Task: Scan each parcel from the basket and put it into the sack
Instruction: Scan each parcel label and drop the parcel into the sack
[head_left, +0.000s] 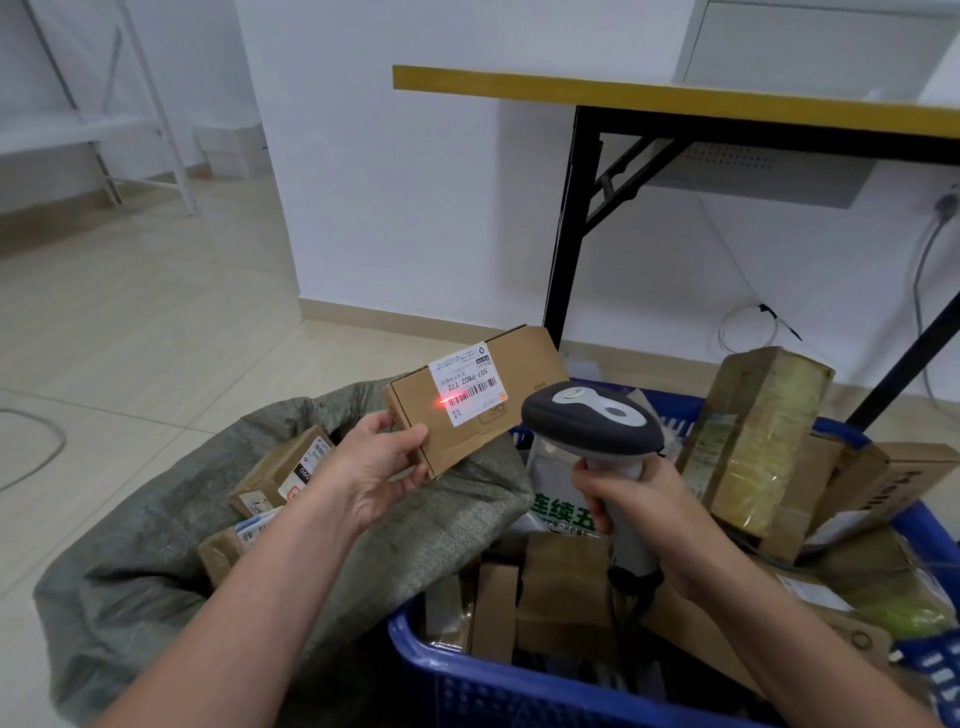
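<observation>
My left hand (376, 470) grips the near corner of a flat brown cardboard parcel (511, 379), held above the sack's mouth with its white label facing up. A red laser line falls on the label's barcode (457, 399). My right hand (641, 512) holds the handle of a grey and white barcode scanner (592, 421), whose head points at the label. The green woven sack (156, 530) lies open at the left with parcels (283, 473) inside. The blue plastic basket (467, 686) at the right is full of several parcels.
A tall tape-wrapped box (753, 441) stands at the basket's far right. A yellow-edged folding table (675, 96) with black legs stands behind the basket against a white wall. Cables (753, 322) lie on the floor under it. Tiled floor (156, 322) spreads to the left.
</observation>
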